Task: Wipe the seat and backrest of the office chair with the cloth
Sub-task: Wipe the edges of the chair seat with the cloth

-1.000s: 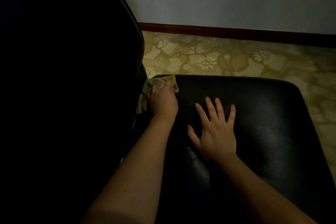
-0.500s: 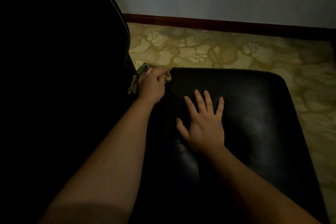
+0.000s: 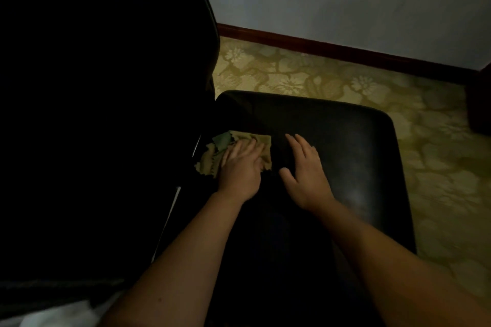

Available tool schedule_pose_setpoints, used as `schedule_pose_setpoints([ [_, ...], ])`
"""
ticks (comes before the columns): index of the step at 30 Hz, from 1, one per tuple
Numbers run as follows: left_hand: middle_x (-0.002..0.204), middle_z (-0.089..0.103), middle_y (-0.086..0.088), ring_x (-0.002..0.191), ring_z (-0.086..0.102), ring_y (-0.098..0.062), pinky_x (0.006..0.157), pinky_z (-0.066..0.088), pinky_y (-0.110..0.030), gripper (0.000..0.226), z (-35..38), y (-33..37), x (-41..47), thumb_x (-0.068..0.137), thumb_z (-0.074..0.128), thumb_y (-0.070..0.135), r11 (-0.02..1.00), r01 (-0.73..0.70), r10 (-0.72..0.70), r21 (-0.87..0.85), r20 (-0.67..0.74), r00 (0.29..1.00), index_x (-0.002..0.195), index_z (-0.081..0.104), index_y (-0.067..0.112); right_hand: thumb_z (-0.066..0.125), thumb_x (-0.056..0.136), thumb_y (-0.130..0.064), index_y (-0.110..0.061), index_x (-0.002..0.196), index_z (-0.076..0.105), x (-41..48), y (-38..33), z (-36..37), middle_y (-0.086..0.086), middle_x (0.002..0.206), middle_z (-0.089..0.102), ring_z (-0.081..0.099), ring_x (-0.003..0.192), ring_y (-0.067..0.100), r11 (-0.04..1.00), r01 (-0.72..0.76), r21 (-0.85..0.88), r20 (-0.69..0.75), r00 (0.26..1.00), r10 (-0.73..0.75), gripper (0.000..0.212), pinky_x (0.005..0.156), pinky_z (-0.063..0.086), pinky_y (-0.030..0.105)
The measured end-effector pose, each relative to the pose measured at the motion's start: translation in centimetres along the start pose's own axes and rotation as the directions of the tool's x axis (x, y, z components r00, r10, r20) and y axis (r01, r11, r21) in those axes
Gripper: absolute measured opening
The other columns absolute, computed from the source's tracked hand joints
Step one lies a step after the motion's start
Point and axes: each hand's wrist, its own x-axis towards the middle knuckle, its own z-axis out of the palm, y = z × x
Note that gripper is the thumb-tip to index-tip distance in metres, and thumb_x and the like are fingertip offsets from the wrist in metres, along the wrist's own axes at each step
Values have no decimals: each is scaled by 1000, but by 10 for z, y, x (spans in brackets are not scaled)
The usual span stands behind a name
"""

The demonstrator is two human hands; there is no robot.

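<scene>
Filling the left half of the view:
Backrest [image 3: 101,103]: seen as a tall, very dark mass, standing upright at the seat's rear edge; its surface detail is lost in shadow.
Seat [image 3: 345,146]: a black, leather-like cushion with rounded corners; a dull sheen is caught on its right part.
Carpet [image 3: 438,167]: yellow-olive with a pale floral pattern, seen beyond and to the right of the seat.
Wall [image 3: 345,0]: plain and pale, edged below by a dark red-brown skirting board [image 3: 345,51].
Right hand [image 3: 305,170]: laid flat, palm down, on the seat, fingers extended and close together; nothing is held.
Left hand [image 3: 239,164]: pressed flat, palm down, onto the cloth, fingers extended.
Cloth [image 3: 263,145]: a crumpled tan-yellow rag with a zigzag-cut edge and a greenish patch at its far corner; it is spread on the seat just beside the foot of the backrest, partly covered by the left hand.
</scene>
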Motion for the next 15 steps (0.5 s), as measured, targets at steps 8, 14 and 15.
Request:
schedule_pose_setpoints([
  [8, 169, 15, 1, 153, 18, -24, 123, 20, -49, 59, 1, 35, -106, 107, 35, 34, 972, 164, -185, 167, 115, 976, 161, 16, 24, 41, 91, -40, -21, 155, 31, -101, -7, -6, 10, 163, 24, 11, 153, 26, 962, 119, -245, 140, 986, -86, 67, 122, -5, 35],
  [14, 115, 66, -6, 103, 63, -24, 92, 54, -41, 32, -18, 30, -146, 106, 36, 22, 949, 267, -251, -169, 108, 962, 123, 63, 21, 37, 90, -43, -15, 143, 50, -147, -22, -4, 12, 149, 45, 36, 141, 33, 875, 237, -422, 126, 971, -203, 61, 118, 24, 45],
  [15, 108, 68, -6, 97, 65, -25, 88, 56, -42, 31, -19, 26, -155, 105, 37, 21, 948, 255, -237, -193, 111, 965, 115, 66, 19, 39, 90, -44, -15, 139, 53, -153, -26, -3, 11, 143, 50, 43, 133, 34, 864, 251, -436, 123, 968, -219, 58, 111, 34, 45],
])
